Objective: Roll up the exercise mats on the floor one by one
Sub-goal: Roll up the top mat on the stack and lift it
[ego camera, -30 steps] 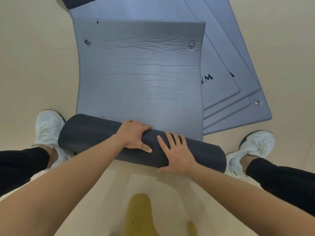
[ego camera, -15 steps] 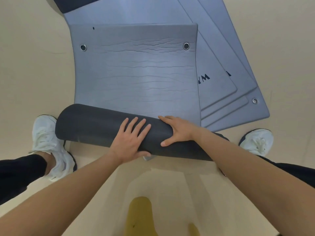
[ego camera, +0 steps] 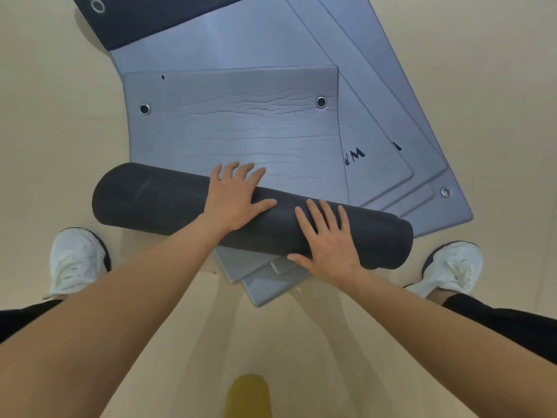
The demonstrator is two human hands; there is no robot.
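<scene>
A grey-blue exercise mat [ego camera: 241, 131] with two metal eyelets lies flat on top of a fanned stack of similar mats [ego camera: 391, 122]. Its near end is wound into a thick dark roll [ego camera: 156, 197] lying across the view. My left hand [ego camera: 235, 197] rests palm-down on the roll's middle, fingers spread and reaching over onto the flat part. My right hand [ego camera: 325, 236] presses flat on the roll's near right side, fingers apart. Neither hand closes around the roll.
Beige floor [ego camera: 60, 116] surrounds the mats. My white shoes stand at the left [ego camera: 75, 260] and right [ego camera: 449, 267] of the roll. Corners of lower mats [ego camera: 265, 285] stick out below the roll. A dark mat [ego camera: 144, 19] with a ring lies at the top left.
The roll has travelled further up the mat and grown thicker. My hands shifted position on it, the left now forward on top, the right back on the near side.
</scene>
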